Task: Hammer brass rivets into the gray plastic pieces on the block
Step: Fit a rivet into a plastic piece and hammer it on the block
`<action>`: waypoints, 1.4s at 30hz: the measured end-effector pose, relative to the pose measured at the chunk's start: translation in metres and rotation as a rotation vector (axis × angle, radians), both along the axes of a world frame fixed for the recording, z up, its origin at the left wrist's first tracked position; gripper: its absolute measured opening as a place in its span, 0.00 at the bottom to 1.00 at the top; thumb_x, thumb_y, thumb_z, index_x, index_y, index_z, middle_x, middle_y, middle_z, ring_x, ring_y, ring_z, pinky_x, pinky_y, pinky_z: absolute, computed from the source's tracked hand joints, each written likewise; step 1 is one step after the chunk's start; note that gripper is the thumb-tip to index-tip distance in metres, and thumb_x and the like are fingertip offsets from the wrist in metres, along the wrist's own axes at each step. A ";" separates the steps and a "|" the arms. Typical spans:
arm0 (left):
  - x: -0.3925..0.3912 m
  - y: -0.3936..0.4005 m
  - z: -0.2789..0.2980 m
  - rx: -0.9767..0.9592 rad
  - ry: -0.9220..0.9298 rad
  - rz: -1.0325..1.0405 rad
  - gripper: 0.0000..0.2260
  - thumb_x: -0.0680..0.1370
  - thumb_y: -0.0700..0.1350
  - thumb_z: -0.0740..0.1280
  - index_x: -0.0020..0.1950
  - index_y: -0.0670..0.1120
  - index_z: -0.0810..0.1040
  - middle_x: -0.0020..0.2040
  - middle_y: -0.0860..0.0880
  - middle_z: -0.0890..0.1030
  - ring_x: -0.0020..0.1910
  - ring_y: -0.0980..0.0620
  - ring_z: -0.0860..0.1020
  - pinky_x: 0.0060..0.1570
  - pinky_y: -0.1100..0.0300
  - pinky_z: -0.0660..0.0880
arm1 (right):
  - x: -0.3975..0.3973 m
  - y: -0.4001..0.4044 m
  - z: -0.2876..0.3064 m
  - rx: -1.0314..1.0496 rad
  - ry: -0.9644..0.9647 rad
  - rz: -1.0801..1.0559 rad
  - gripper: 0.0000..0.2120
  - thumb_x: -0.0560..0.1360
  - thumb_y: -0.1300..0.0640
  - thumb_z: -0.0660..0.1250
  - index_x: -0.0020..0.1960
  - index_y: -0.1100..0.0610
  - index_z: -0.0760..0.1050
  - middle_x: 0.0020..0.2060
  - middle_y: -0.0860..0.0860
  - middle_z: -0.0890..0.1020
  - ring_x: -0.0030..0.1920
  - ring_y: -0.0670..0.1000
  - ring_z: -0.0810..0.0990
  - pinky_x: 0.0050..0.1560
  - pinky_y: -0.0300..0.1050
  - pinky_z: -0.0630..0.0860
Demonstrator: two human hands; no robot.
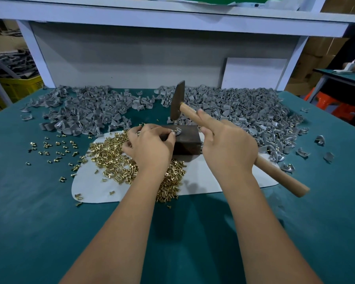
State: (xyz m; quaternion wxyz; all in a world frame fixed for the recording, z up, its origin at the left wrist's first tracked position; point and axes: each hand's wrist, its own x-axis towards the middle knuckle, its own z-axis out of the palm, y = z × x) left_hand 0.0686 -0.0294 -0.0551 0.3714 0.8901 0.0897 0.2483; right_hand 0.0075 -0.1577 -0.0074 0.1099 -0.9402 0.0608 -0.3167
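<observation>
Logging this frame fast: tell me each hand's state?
Left hand: pinches gray plastic piece on the block.
Right hand: grips hammer.

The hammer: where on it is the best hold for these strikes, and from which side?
Grip the hammer mid-handle from the right, as the right hand does: the wooden shaft angles back-right, and the head stands over the block.

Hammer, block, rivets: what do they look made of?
Hammer: pale wooden handle, visibly unpainted; dark dull head, probably steel, no shine. Block: dark brown, matte, sharp-edged; metal or hardwood, the look leaves it open. Rivets: bright yellow with metallic glints, consistent with brass or brass plating.
</observation>
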 end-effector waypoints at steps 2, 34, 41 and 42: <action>-0.001 0.000 0.000 0.025 0.005 -0.008 0.06 0.76 0.56 0.69 0.46 0.57 0.84 0.59 0.60 0.79 0.70 0.49 0.60 0.63 0.46 0.54 | 0.001 0.001 -0.001 -0.032 0.081 0.008 0.19 0.79 0.49 0.61 0.68 0.33 0.68 0.40 0.47 0.78 0.37 0.53 0.73 0.34 0.44 0.62; -0.002 0.000 0.001 0.035 0.020 -0.017 0.07 0.78 0.56 0.67 0.50 0.57 0.84 0.59 0.62 0.80 0.70 0.51 0.60 0.64 0.45 0.54 | 0.002 0.000 -0.001 -0.024 0.124 -0.004 0.18 0.79 0.49 0.60 0.67 0.33 0.68 0.41 0.47 0.79 0.39 0.53 0.77 0.33 0.43 0.61; 0.000 0.006 0.004 -0.176 0.099 -0.133 0.05 0.77 0.55 0.68 0.42 0.60 0.81 0.59 0.66 0.76 0.70 0.54 0.57 0.66 0.45 0.51 | 0.006 -0.008 -0.010 0.063 -0.077 -0.080 0.22 0.79 0.56 0.63 0.70 0.40 0.67 0.40 0.49 0.73 0.30 0.50 0.66 0.27 0.38 0.54; 0.001 0.007 0.005 -0.192 0.115 -0.145 0.06 0.78 0.55 0.68 0.42 0.60 0.81 0.59 0.66 0.75 0.71 0.54 0.56 0.67 0.44 0.51 | 0.007 -0.011 -0.012 0.082 -0.069 -0.108 0.22 0.79 0.56 0.63 0.71 0.41 0.67 0.41 0.50 0.71 0.29 0.49 0.64 0.27 0.38 0.52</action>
